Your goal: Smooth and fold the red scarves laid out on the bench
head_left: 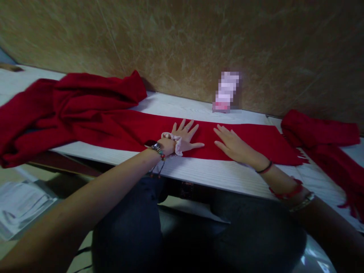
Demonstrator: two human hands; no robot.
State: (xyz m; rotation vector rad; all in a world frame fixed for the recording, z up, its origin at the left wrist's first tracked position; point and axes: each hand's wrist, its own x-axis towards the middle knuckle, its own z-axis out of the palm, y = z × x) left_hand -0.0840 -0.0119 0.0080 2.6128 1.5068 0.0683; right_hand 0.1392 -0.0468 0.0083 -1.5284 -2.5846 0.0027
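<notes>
A long red scarf point(250, 142) with a fringed right end lies flat along a narrow white table. My left hand point(184, 137) rests on it with fingers spread, a scrunchie, watch and beaded bracelet at the wrist. To its right, my right hand point(231, 143) lies on the same cloth, fingers stretched out and the thumb apart. Neither hand grips anything. On the left, more red cloth point(93, 93) is heaped in loose folds and hangs over the front edge; whether it is all one piece with the scarf I cannot tell.
Another red fringed scarf point(318, 131) lies folded at the right end of the white table point(176, 102). A blurred-out pink and white item point(227, 91) leans on the brown marbled wall point(170, 45). Below left stands a bin-like container point(25, 204) with pale contents.
</notes>
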